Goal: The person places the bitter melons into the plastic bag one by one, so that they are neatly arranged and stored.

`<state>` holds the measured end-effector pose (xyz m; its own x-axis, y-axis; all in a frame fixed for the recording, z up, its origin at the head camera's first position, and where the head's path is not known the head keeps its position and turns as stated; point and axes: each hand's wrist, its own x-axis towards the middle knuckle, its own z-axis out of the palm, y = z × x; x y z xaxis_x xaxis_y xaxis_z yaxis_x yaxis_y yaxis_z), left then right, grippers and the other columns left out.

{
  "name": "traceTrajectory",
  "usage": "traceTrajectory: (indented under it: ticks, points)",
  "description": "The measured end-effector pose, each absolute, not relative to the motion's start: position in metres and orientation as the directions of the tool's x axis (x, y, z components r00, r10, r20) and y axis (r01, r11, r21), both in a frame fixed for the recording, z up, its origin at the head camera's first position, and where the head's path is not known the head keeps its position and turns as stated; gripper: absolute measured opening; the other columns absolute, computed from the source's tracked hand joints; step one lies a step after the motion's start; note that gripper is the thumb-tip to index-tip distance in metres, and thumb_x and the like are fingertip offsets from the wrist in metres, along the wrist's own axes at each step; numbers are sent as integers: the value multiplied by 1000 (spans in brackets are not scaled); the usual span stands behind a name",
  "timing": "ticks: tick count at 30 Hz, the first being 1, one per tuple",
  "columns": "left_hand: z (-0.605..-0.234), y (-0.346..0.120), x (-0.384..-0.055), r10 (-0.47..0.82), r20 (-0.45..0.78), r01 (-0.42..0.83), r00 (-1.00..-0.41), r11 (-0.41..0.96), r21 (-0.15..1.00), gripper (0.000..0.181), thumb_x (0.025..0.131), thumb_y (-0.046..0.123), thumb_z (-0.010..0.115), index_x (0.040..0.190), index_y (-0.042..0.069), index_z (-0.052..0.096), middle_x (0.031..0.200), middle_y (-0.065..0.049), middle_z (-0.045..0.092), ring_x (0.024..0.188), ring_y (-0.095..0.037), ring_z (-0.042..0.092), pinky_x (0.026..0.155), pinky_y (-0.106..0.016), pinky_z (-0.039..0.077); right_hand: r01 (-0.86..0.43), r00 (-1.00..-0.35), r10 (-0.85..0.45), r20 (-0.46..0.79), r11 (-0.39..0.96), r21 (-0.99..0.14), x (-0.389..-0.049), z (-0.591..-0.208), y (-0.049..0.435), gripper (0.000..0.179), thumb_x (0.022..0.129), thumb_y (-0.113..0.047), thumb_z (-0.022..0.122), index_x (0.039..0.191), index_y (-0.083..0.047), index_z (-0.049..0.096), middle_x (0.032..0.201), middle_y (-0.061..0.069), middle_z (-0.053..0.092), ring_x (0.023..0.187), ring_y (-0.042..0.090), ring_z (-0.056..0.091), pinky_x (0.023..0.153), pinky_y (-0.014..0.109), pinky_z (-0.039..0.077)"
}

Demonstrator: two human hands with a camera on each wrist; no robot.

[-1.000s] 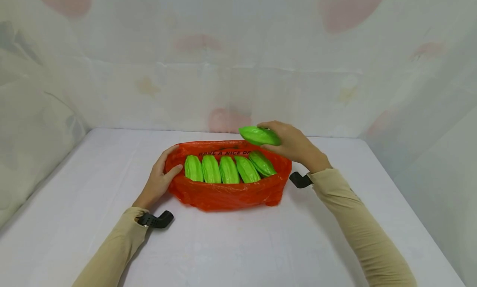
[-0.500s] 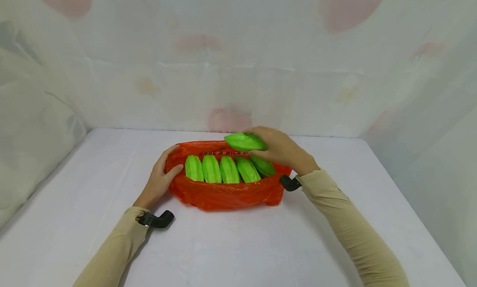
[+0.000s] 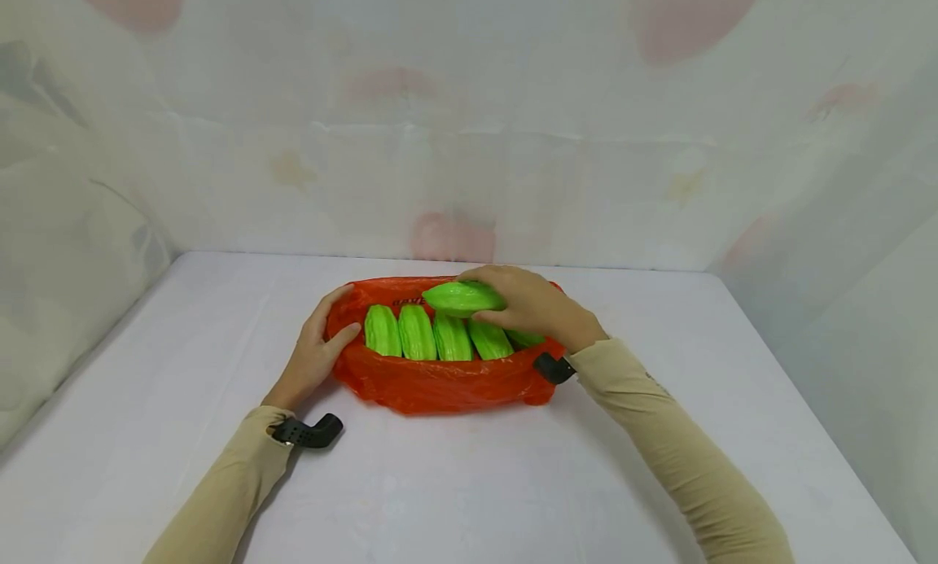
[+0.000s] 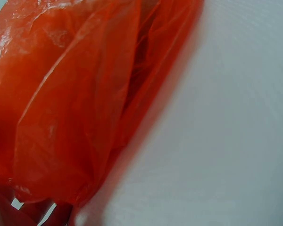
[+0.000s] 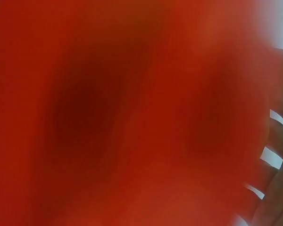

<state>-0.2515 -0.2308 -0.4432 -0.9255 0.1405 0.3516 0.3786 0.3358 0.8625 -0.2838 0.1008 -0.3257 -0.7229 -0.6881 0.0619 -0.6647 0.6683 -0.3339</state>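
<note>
A red plastic bag (image 3: pixel 447 389) stands on the white table with its mouth spread wide. Inside it, several light-green ribbed bitter melons (image 3: pixel 416 334) lie side by side in a row. My left hand (image 3: pixel 309 354) holds the bag's left end, thumb over the rim and fingers along the outside. Above the row, my right hand (image 3: pixel 538 305) grips another bitter melon (image 3: pixel 454 300) by its right end, its pointed tip facing left. That hand covers the right part of the row and most of the bag's printed words. Red film (image 5: pixel 170 117) fills most of the right wrist view, blurred.
The white tabletop (image 3: pixel 440 491) surrounds the bag, its far edge close behind. A pale patterned sheet (image 3: pixel 469 165) hangs behind the table. Black wrist devices (image 3: pixel 311 432) sit on both cuffs, the right one overlapping the bag's right end in the head view.
My right hand has moved left and down with the bitter melon, from above the bag's right end to over the middle of the row. My left hand has stayed in place.
</note>
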Motion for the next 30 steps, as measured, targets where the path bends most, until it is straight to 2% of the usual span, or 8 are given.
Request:
traceTrajectory:
  ticks: [11,21,30]
  points:
    - [-444,-231,-252,139,352,378,-926,341,861,57,97,4,56,151,9,37,151,-17,43,136,-32,40,105,-5,26,-624,-741,-671,-11,696,-355,-286,-332,95,57,93,-34,67,145,-19,49,144,-1,54,131,21,51,112,41,41]
    - [-443,-231,-250,136,347,373,-928,342,863,58,97,4,56,151,9,37,152,-18,42,138,-33,39,105,-5,25,-641,-733,-680,-8,695,-326,-292,-336,93,55,94,-32,67,144,-15,51,144,2,55,131,26,50,114,43,38]
    - [-442,-230,-250,140,339,367,-930,349,862,59,97,5,56,153,9,35,154,-18,39,140,-34,36,105,-4,25,-647,-730,-684,5,688,-328,-300,-340,92,58,94,-30,67,146,-12,48,147,4,52,137,26,47,117,43,35]
